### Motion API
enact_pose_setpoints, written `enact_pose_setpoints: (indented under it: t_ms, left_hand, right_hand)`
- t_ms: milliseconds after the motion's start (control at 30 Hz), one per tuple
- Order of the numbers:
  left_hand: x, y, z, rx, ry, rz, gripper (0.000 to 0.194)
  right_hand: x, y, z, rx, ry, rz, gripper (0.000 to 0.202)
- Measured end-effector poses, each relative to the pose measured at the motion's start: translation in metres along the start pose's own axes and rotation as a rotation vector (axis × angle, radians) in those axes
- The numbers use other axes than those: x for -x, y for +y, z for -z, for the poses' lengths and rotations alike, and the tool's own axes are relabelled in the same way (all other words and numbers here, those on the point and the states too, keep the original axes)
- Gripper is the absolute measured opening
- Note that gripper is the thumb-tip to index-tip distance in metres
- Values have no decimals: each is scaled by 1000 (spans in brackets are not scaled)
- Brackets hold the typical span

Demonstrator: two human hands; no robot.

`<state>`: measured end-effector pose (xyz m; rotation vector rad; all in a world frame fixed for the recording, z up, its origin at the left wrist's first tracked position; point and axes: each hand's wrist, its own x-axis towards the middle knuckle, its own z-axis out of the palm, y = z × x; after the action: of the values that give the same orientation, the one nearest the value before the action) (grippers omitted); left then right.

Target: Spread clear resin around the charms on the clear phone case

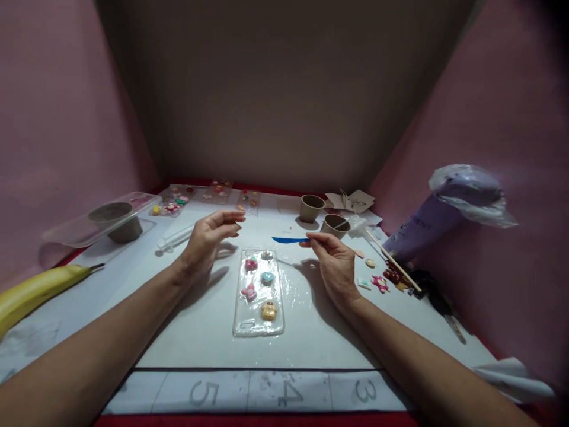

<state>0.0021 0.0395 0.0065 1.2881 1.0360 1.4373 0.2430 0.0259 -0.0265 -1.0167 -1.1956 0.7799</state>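
Note:
My right hand pinches a small blue plastic knife by its near end, the blade pointing left above the white board. Opposite it, my left hand hovers with fingers stretched out and nothing visible in them. Between and below both hands lies a clear phone case with a glossy, wet-looking surface. On it sit several small charms, among them a pink rabbit-like one, a blue one and a yellow one. Neither hand touches the case.
Two brown cups stand at the back right, with a wooden stick and loose charms nearby. A purple bag leans by the right wall. Left are a syringe, a lidded grey cup and a banana.

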Motion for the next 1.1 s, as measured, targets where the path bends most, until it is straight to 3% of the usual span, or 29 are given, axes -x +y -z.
enact_pose_setpoints:
  t_ms: [100, 233, 333, 733, 1100]
  left_hand:
    - [-2, 3, 1, 216, 7, 101, 31]
    - [-2, 8, 1, 307, 5, 124, 33]
    - [-3, 8, 3, 330, -2, 114, 34]
    - [-6, 5, 11, 427, -6, 120, 32]
    - [-8, 11, 16, 426, -19, 119, 38]
  right_hand:
    - [0, 1, 0, -2, 5, 6, 17]
    - [-2, 3, 2, -21, 17, -3, 21]
    - [-4, 4, 2, -10, 55, 6, 19]
    - [-3, 3, 1, -122, -63, 40, 22]
    - [-5, 7, 1, -93, -53, 118, 16]
